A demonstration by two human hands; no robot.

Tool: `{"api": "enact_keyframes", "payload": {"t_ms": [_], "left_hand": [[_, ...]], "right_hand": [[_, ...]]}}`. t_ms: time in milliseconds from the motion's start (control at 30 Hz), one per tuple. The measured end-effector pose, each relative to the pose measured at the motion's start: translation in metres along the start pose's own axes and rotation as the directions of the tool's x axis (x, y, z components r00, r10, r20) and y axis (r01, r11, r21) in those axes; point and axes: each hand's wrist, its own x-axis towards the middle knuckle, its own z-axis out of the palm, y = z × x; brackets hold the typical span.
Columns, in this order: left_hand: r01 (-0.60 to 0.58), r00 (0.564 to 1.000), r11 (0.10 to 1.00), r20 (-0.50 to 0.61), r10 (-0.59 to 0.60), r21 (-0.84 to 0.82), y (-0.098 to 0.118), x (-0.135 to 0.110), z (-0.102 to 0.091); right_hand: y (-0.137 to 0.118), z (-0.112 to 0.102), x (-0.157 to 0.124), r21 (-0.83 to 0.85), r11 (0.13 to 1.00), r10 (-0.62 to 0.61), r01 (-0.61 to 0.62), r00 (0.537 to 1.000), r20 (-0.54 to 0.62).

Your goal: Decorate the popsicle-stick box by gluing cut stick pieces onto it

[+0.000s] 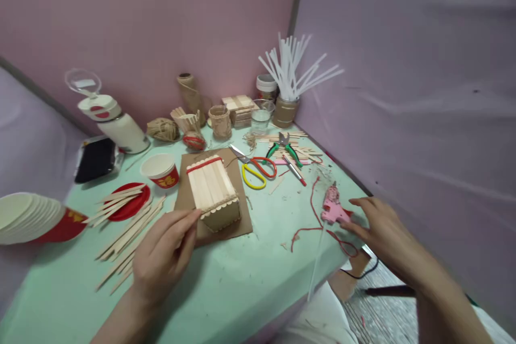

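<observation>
Box (212, 185) made of flat wood sticks sits on a piece of brown cardboard (241, 230), in front of the person and a bit to the left. The left hand (165, 250) has its finger and thumb pinched tight at the box's near left corner. Brown string (220, 203) runs along that edge, and the hand seems to have hold of its end, but it is too small to be sure.

The right hand (377, 228) is open, with thumb and fingers spread around the handle end of a pink glue gun (331, 208). It does not grip it, and I cannot tell if the thumb touches. The gun lies on the table among red yarn (306, 230), and a long glue stick (317, 263) pokes out of its back.

The box looks light and stiff, but a hard squeeze could crack it, so hold it by its sides. The string should be soft and bendy. The gun looks hard and light; take the handle, as the tip may be hot
</observation>
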Motion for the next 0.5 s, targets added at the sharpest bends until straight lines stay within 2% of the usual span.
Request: {"api": "enact_keyframes", "payload": {"t_ms": [100,167,333,433,500], "left_hand": [[-0.004,1.000,1.000,-0.001,0.004,0.007,0.000,0.001,0.000],[-0.010,1.000,1.000,0.007,0.010,0.017,0.002,0.003,-0.001],[-0.007,0.999,0.998,0.051,0.004,0.061,0.006,0.008,-0.005],[-0.001,0.996,0.997,0.091,-0.006,0.073,0.008,0.013,-0.011],[-0.006,0.994,0.997,0.113,-0.003,0.081,0.010,0.017,-0.015]], "right_hand": [[0.000,0.008,0.004,0.016,1.000,0.019,-0.021,0.994,0.103],[-0.001,0.015,0.008,0.021,0.999,0.036,-0.039,0.991,0.126],[0.007,0.031,0.015,-0.021,0.997,0.078,-0.076,0.992,0.095],[0.009,0.028,0.016,0.042,0.997,0.062,-0.066,0.992,0.107],[0.007,0.021,0.016,0.104,0.994,0.018,-0.023,0.998,0.054]]}}
